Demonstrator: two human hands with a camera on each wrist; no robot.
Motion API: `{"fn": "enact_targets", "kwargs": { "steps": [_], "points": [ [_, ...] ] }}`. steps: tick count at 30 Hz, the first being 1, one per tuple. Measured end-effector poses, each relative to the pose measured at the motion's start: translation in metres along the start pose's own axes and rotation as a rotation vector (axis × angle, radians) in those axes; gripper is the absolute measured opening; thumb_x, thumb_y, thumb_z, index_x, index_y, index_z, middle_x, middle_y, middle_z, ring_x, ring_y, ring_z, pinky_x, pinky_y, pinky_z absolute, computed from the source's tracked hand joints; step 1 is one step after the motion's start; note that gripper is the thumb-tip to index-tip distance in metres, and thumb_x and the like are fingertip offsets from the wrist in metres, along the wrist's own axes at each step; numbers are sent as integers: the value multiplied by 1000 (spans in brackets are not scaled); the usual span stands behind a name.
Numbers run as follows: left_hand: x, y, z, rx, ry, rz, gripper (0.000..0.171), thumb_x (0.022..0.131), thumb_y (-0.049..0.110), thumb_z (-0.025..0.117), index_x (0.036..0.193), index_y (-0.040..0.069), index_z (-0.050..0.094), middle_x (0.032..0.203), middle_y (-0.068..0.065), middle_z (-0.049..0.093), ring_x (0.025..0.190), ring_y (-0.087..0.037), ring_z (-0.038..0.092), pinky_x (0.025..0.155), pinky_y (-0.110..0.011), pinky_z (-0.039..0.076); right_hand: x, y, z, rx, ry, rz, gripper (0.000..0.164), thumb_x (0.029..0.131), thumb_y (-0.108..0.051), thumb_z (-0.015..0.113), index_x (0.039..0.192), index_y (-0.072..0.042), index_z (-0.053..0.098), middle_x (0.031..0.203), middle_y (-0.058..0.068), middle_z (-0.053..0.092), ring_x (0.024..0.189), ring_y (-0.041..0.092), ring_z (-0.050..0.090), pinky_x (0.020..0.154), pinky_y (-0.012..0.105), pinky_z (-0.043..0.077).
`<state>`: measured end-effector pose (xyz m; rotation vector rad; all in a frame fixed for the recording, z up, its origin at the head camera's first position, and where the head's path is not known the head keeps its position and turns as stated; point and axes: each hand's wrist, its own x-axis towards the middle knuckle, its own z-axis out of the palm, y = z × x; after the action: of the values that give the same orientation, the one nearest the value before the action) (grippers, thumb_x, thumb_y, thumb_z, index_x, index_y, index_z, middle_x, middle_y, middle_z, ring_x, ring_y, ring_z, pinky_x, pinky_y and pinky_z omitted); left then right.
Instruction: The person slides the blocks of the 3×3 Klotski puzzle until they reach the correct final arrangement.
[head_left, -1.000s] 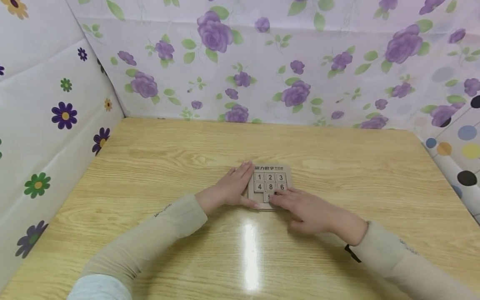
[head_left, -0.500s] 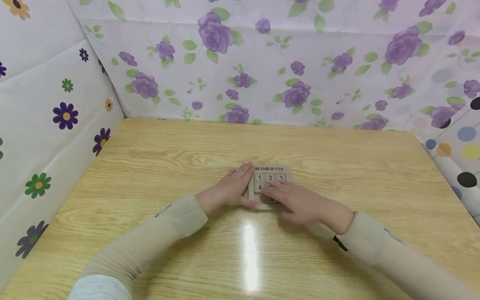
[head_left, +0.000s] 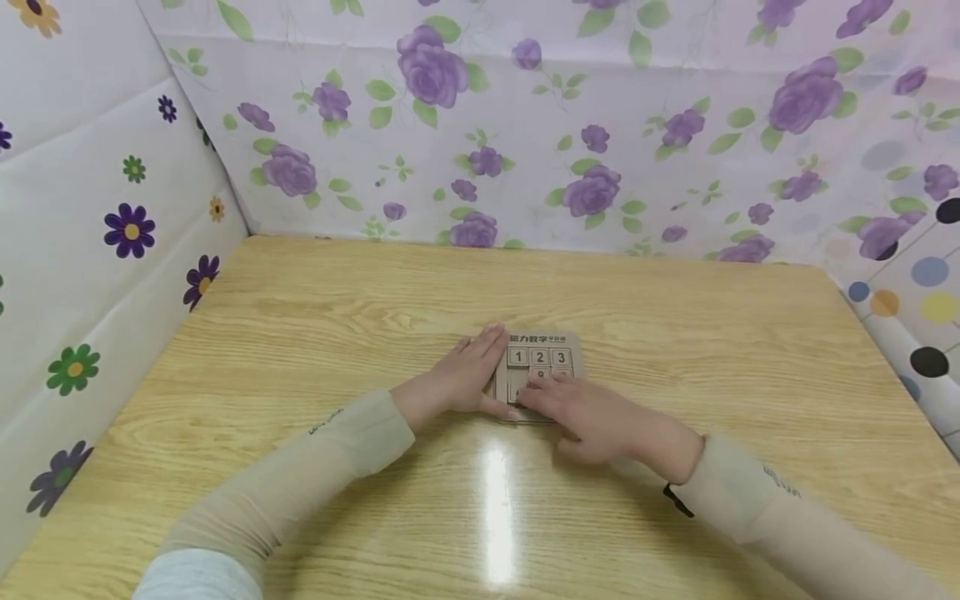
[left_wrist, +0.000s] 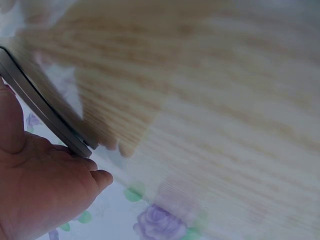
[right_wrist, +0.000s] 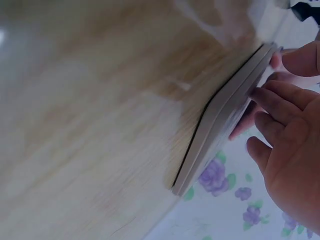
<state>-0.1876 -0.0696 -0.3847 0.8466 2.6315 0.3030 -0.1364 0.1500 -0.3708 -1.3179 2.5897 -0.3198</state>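
A wooden number sliding puzzle (head_left: 577,343) lies flat on the table, with numbered tiles in its frame. Tiles 1, 2 and 3 fill the top row; below them the left slot is vacant beside tile 8 (head_left: 541,374). My left hand (head_left: 468,371) rests along the puzzle's left side, fingers straight, thumb by the near left corner. With its fingertips, my right hand (head_left: 596,412) touches a tile at the lower left, hiding most of the lower rows. The right wrist view shows the puzzle (right_wrist: 220,120) edge-on, the fingers (right_wrist: 277,102) at its face.
The wood-grain table (head_left: 360,292) extends around the puzzle, with a bright light reflection (head_left: 497,508) in front of it. Floral cloth (head_left: 525,142) hangs along the back edge, and more patterned cloth covers both sides.
My right hand has moved left across the puzzle. Tile 4 has left the middle-left slot, and a tile now sits in the lower left one. The left hand stays put.
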Motion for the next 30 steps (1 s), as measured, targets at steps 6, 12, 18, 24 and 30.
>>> {"fn": "enact_targets", "kwargs": {
  "steps": [6,12,18,24,30],
  "points": [
    [-1,1,0,-8,5,-8,120,73,64,69,152,0,3,160,-15,-1,148,-25,0,121,-44,6,-4,-5,3,-22,-8,-9,66,80,-13,61,142,0,41,146,16,43,139,35,33,115,51,25],
    [-1,1,-1,-5,-2,-3,120,74,64,68,152,1,2,160,-15,-2,148,-25,-1,121,-44,6,-7,-1,1,-2,20,-12,65,80,-13,60,141,0,42,146,18,43,138,37,33,115,52,26],
    [-1,1,0,1,1,2,120,74,64,67,152,0,2,160,-15,-2,148,-25,-1,121,-43,6,-14,11,-5,-20,57,45,66,79,-12,63,141,-1,43,145,20,43,137,39,34,114,53,27],
    [0,0,-1,5,-3,7,119,75,64,67,152,0,2,160,-15,-3,148,-25,-2,121,-43,5,-16,19,-5,-29,41,84,64,80,-10,61,141,0,43,145,18,44,138,36,35,115,52,26],
    [-1,0,-1,7,-10,6,119,75,64,67,152,0,1,159,-15,-3,148,-25,-2,121,-43,5,-11,19,-3,-24,37,83,64,81,-12,62,141,-2,43,146,17,43,139,35,33,116,51,25]
  ]
}}
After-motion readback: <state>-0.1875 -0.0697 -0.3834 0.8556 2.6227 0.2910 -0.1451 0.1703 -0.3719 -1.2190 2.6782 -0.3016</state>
